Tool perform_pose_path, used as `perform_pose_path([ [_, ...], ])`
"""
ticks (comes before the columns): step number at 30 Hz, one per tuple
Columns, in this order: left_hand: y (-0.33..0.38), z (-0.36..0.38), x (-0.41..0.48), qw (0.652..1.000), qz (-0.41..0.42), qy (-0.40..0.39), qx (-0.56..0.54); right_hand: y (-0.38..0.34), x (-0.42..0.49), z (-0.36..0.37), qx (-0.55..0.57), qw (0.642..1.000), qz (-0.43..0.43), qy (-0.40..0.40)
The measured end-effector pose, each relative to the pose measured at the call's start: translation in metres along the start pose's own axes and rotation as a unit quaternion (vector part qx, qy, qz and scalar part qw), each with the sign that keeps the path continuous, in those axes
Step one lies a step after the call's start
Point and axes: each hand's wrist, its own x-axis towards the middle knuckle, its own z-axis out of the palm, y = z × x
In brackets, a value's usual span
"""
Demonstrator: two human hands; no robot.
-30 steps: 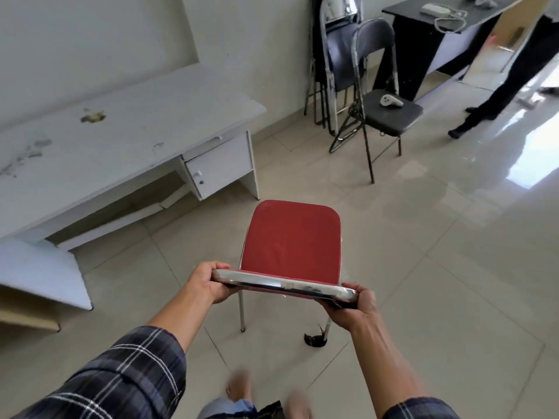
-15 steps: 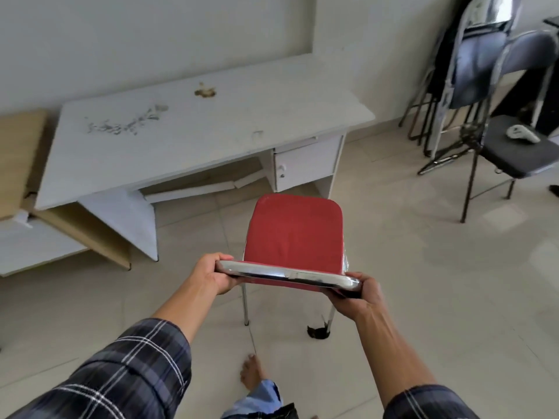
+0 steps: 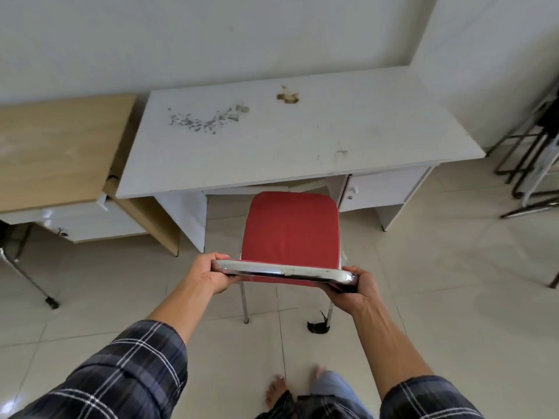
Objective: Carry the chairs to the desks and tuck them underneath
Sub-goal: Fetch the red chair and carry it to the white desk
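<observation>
A red-seated chair (image 3: 290, 228) with a chrome frame faces the knee opening of a white desk (image 3: 290, 137). My left hand (image 3: 211, 272) grips the left end of the chair's chrome back rail, and my right hand (image 3: 357, 284) grips the right end. The seat's front edge reaches just under the desk's front edge. The chair's rear legs are visible near the tiled floor; the right rear leg has a torn black foot cap (image 3: 318, 326). Whether the legs touch the floor I cannot tell.
A wooden desk (image 3: 57, 146) with a white drawer unit stands left of the white desk, touching it. The white desk has a drawer cabinet (image 3: 381, 189) on its right side. Black and chrome folding chairs (image 3: 532, 164) lean at the far right. A metal leg (image 3: 33, 282) stands at left.
I have turned left and stepped toward the white desk with the chair held in both hands. The desk now lies straight ahead and the seat's front reaches its edge.
</observation>
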Motion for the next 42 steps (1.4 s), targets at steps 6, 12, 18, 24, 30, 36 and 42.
perform_pose_path([
  [6, 0.046, 0.009, 0.018, 0.999, 0.002, 0.027, -0.03, -0.008, 0.031, 0.067, -0.055, 0.998, 0.008, -0.009],
  [12, 0.098, 0.035, 0.043, 0.997, 0.021, 0.052, -0.057, -0.026, 0.061, 0.136, -0.077, 0.997, 0.017, -0.025],
  [18, 0.141, 0.064, 0.067, 0.994, 0.027, 0.061, -0.083, -0.051, 0.092, 0.202, -0.124, 0.992, 0.023, -0.03],
  [24, 0.181, 0.081, 0.085, 0.993, 0.032, 0.059, -0.098, -0.058, 0.112, 0.254, -0.141, 0.989, 0.028, -0.038],
  [30, 0.212, 0.084, 0.097, 0.992, 0.039, 0.065, -0.101, -0.051, 0.126, 0.279, -0.122, 0.991, 0.04, -0.037],
  [36, 0.218, 0.081, 0.101, 0.993, 0.037, 0.047, -0.105, -0.046, 0.129, 0.283, -0.102, 0.993, 0.055, -0.038],
  [42, 0.209, 0.083, 0.099, 0.993, 0.055, 0.074, -0.073, -0.048, 0.126, 0.279, -0.113, 0.991, 0.054, -0.047],
])
